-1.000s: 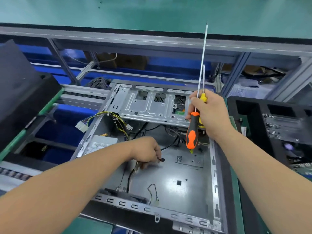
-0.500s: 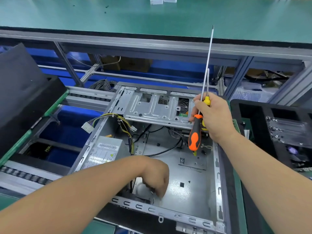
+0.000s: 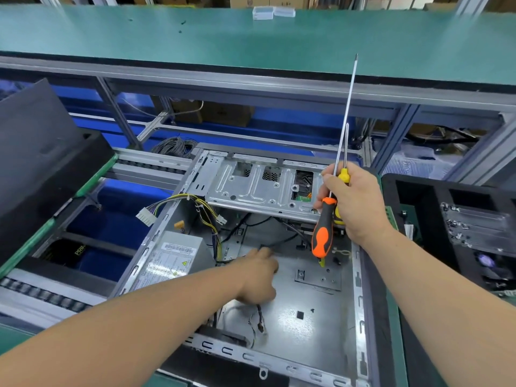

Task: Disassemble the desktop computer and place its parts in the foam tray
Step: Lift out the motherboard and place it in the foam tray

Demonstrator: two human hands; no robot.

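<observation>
So the computer case (image 3: 279, 275) is lying open on its side on the desk (image 3: 251, 37), with the foam tray (image 3: 418, 208) just to its right already holding a few parts. Right hand (image 3: 354, 202) has its grip clenched around two screwdrivers (image 3: 324, 233), shafts pointing up, probably to park them out of the way. Left hand (image 3: 258, 275) reaches down among the loose cables (image 3: 259, 319) on the case floor near the power supply (image 3: 173, 258); can't tell if that grip is actually pinching anything.

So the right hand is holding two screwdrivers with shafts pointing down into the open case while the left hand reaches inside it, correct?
Not quite. In the head view the right hand grips the two screwdrivers with their shafts pointing up and away, handles toward the open case. The rest holds: the left hand reaches inside it among the cables.
</observation>
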